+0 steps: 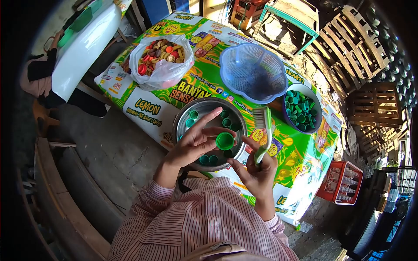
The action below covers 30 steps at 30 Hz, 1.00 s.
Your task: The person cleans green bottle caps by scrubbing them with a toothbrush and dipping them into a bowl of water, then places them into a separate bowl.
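Largest before us is the tabletop (148, 113), covered with a green and white printed plastic sheet. Toward its far side we see the light blue plastic basket (252, 69), with a wavy rim and perforated walls. Nearer to us stands the round grey metal basin (208, 105). To the left of the basket is the thin white plastic bag (159, 78), open, filled with red, yellow and brown caps (161, 56). On the right, the bowl with a dark outer wall (290, 122) carries many small green plastic pieces (301, 108).

Our right hand (261, 171) has its grip clamped on the white and green plastic brush (268, 130), bristles upward, apart from the cap. Our left hand (191, 143) has its grip closed on the round green plastic cap (225, 141), above the basin, hollow side toward us. We judge this cap very light, rather stiff and not fragile; its smooth wall may slip if wet. It is best held by the outer wall, between thumb and fingertips. Several other green caps (204, 159) are in the basin.
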### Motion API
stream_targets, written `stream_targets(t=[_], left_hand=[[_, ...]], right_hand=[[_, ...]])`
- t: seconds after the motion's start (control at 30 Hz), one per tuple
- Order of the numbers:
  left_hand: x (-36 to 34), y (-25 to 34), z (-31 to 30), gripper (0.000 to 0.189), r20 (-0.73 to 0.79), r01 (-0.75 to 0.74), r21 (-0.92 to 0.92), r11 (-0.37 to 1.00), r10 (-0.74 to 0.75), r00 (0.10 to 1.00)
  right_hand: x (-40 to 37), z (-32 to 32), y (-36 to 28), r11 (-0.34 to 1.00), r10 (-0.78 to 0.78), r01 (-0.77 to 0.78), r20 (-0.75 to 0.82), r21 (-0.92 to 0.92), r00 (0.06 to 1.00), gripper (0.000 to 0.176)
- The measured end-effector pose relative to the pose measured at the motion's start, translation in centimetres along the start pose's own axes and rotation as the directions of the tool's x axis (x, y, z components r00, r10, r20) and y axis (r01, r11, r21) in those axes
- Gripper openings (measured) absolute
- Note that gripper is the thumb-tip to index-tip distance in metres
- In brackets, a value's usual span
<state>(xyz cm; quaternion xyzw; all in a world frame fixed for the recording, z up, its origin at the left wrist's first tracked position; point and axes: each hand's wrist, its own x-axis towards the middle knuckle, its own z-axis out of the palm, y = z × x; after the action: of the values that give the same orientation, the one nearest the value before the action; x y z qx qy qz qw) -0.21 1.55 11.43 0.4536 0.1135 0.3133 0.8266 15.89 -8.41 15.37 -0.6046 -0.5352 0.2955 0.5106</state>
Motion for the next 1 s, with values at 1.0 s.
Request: stream_targets(t=[1.0], left_hand=[[-5.2, -3.3, -4.3, 0.044, -0.388, 0.435, 0.89, -0.139, 0.274, 0.88]], right_hand=[[8.7, -12.4, 14.4, 0.763, -0.047, -0.322, -0.546, -0.56, 0.836, 0.049]])
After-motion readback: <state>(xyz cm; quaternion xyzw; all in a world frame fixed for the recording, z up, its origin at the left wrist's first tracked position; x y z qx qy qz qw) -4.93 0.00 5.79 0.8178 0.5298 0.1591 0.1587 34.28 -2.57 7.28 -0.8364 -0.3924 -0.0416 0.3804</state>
